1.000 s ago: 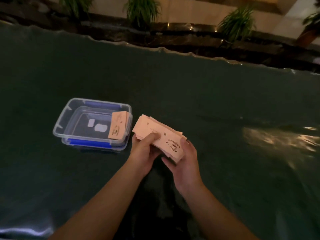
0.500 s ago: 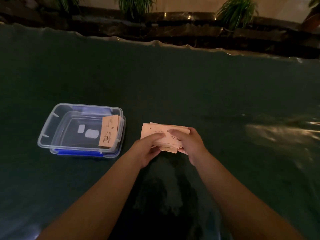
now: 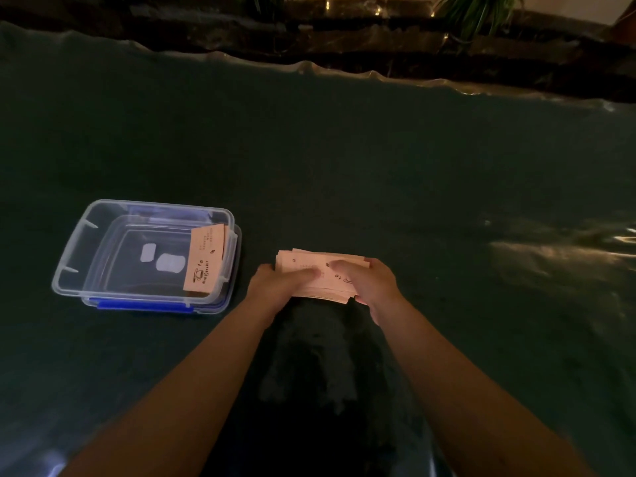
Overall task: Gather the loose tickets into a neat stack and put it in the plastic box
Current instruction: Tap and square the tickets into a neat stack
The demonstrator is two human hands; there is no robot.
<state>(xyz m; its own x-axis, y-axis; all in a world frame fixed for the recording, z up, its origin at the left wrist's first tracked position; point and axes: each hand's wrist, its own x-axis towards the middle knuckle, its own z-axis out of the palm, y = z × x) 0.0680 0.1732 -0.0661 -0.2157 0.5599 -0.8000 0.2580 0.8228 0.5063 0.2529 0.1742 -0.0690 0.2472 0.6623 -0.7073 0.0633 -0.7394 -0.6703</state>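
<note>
Gripping the ticket stack (image 3: 318,275) between them, left hand (image 3: 275,285) and right hand (image 3: 370,284) hold it right of the plastic box (image 3: 103,215).

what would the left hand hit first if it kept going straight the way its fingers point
The left hand points forward and right, already against the ticket stack; past that, probably the right hand.

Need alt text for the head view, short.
Both hands, left and right, press a stack of tickets against a dark green table. To the left sits an open clear plastic box with one ticket leaning inside.
</note>
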